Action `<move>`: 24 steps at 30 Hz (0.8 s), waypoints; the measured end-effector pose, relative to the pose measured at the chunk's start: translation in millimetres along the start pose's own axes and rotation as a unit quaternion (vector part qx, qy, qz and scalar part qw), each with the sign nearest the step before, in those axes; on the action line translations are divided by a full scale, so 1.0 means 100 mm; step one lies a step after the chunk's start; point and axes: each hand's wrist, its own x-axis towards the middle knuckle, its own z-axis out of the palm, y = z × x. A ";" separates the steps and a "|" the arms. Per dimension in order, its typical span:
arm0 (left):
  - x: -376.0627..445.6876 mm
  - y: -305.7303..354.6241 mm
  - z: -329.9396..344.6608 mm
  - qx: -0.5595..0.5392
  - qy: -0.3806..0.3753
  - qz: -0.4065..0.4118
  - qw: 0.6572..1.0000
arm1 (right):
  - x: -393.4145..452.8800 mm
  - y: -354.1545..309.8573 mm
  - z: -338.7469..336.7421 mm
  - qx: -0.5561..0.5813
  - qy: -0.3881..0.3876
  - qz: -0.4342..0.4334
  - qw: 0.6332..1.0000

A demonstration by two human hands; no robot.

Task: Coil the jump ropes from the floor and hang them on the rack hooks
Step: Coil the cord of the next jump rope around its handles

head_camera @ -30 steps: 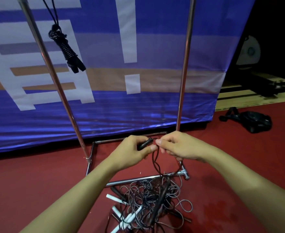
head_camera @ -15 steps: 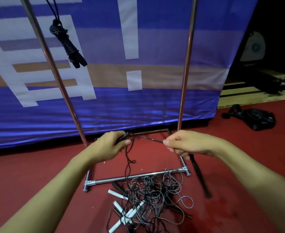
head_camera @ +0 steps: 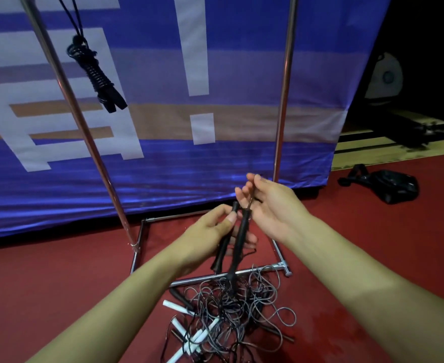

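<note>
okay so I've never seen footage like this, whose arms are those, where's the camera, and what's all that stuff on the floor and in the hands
The camera sits on a person's head, looking forward and down, so the arms are their own. The left hand grips two black handles of a jump rope, side by side. The right hand pinches the thin cord near the top of one handle. On the red floor lies a tangled pile of ropes, some with white handles. A metal rack stands behind it, with one coiled black rope already hanging. A black bag lies at right.
</note>
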 end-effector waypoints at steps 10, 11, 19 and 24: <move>-0.05 0.22 0.04 -0.061 -0.018 0.024 0.998 | 0.11 -0.32 -0.51 -0.624 -0.031 -0.350 0.698; -0.06 0.24 0.04 -0.070 -0.017 0.039 0.997 | 0.10 -0.24 -0.51 -0.565 -0.108 -0.281 0.768; -0.09 0.29 -0.14 0.046 0.061 0.115 0.990 | -0.07 0.30 -0.43 -0.432 -0.240 -0.028 0.869; -0.03 0.22 -0.16 -0.021 0.154 0.106 0.982 | -0.25 0.36 -0.32 -0.637 -0.220 -0.136 0.726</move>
